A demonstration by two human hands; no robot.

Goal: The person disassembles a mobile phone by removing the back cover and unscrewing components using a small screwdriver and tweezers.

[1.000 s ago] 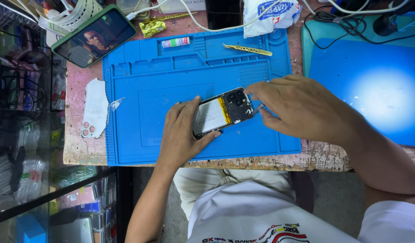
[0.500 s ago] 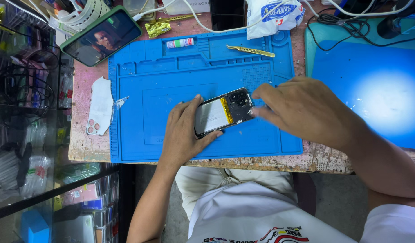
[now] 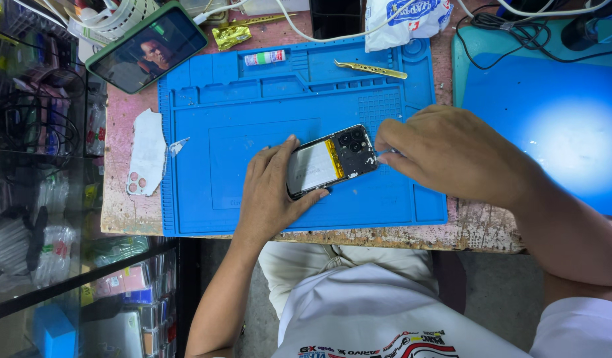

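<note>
Nearest, the left hand [image 3: 269, 192] clamps the lower end of an opened phone [image 3: 329, 161], thumb and fingers gripping its edges, on the blue work mat [image 3: 253, 132]. The right hand [image 3: 445, 149] pinches shut at the phone's camera corner; whether it holds a tool I cannot tell. Farther off, the mat's top compartments hold a small tube [image 3: 265, 58] and gold tweezers [image 3: 371, 68]. A white back cover [image 3: 146, 154] lies left of the mat; a green-cased phone [image 3: 146, 46] leans beyond.
</note>
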